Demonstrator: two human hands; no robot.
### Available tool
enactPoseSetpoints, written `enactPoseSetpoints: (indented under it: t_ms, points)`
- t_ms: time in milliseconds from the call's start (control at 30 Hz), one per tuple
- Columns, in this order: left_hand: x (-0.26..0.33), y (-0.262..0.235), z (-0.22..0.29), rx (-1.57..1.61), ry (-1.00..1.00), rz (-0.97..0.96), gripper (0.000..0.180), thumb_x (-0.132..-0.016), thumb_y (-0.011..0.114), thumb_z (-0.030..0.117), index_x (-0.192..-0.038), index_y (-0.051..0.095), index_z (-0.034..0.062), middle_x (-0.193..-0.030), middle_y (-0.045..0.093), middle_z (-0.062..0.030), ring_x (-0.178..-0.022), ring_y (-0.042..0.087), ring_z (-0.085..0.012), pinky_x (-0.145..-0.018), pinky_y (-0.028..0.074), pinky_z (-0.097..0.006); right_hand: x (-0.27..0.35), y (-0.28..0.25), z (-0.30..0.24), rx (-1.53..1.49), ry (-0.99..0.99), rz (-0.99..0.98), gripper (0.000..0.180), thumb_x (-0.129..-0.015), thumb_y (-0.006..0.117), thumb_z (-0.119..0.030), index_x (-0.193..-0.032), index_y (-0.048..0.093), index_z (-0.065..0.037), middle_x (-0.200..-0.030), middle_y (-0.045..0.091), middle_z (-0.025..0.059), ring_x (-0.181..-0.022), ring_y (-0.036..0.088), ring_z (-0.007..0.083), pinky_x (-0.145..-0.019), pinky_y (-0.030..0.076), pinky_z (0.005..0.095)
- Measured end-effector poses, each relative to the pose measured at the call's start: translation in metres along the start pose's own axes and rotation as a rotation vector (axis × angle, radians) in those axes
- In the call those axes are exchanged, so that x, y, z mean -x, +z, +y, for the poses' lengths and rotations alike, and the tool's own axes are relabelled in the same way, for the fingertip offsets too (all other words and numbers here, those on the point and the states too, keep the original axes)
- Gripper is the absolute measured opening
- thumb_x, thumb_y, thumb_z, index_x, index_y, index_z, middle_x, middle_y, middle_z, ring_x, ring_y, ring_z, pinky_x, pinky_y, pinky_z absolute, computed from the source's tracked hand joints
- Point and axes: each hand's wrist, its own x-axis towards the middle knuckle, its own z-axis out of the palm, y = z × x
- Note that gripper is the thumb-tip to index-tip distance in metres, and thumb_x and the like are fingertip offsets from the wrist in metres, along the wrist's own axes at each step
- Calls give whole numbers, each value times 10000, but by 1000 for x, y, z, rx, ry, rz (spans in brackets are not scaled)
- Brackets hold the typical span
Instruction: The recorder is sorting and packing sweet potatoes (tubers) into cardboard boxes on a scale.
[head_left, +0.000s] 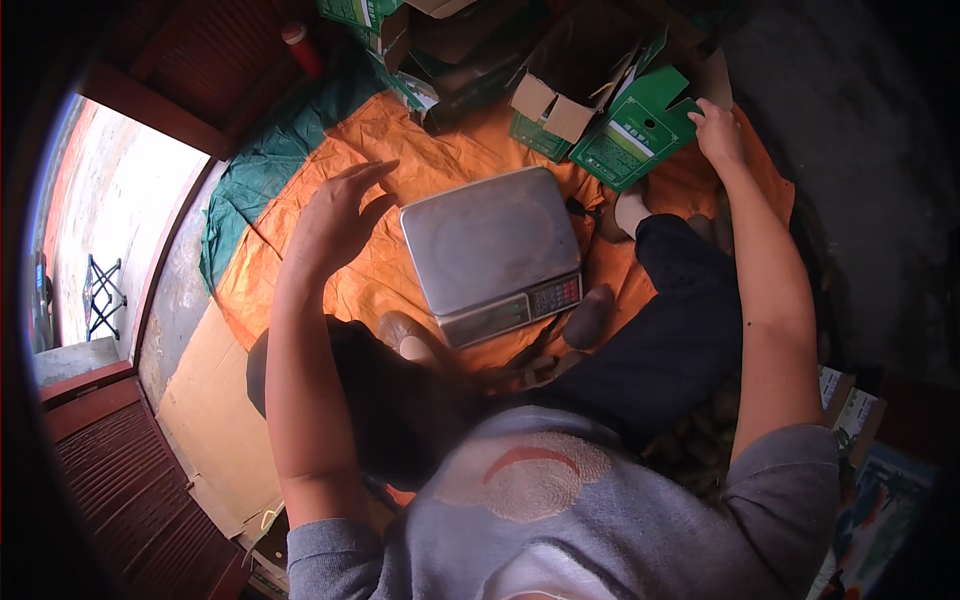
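Right hand [717,130] fingers are pressed together on the green box [640,125]; left hand [335,222] is spread apart, empty, over the tarp [330,290]. The box could easily get tipped onto the scale [490,245].

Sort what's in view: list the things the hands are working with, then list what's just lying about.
In hand:
right hand touching a green carton
left hand open above the orange sheet, beside the weighing scale

Lying about:
folding stool
flat cardboard
red bottle
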Motion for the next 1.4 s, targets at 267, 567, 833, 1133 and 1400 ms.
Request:
enactPoseSetpoints:
  t_ms: [267, 567, 833, 1133, 1400]
  points:
    - [21, 12, -5, 21, 77, -20, 409, -944, 638, 230, -1331, 604, 101, -1204, 672, -182, -1061, 658, -338, -927, 518, -414, 67, -69, -29, -101, -192, 269, 179, -929, 637, -249, -1018, 656, -94, -898, 682, 208, -877, 644, 438, -747, 498, 532]
    - [38, 19, -9, 27, 12, -131, 418, -965, 634, 277, -1346, 601, 107, -1216, 670, -191, -1056, 664, -336, -964, 496, -411, 189, -117, -131, -407, -523, 500, 107, -900, 665, -165, -913, 647, -61, -815, 683, 131, -733, 663, 359, -600, 512, 437]
    - [41, 26, -44, 391, -44, -36, 731, -1002, 301, 672, -1372, 586, 111, -1258, 648, -208, -1209, 594, -325, -1023, 442, -423, 279, -100, -269, -485, -732, 462, 76, -760, 633, -15, -775, 567, -49, -706, 626, 95, -629, 675, 240, -551, 549, 340]
    - [56, 5, -37, 978, -273, -61, 618, -991, 533, 530, -1372, 511, 43, -1269, 593, -75, -1175, 556, -184, -974, 476, -402, 352, -56, -359, -474, -854, 296, 160, -747, 654, -40, -883, 582, 0, -737, 601, 77, -649, 679, 190, -553, 577, 287]
    - [53, 31, -64, 841, -283, 41, 300, -977, 663, 307, -1171, 677, 78, -1018, 685, 26, -932, 622, -49, -789, 506, -250, 349, -94, -276, -885, -1021, 256, 231, -811, 678, -86, -1032, 689, -22, -958, 695, 106, -773, 706, 221, -663, 587, 339]
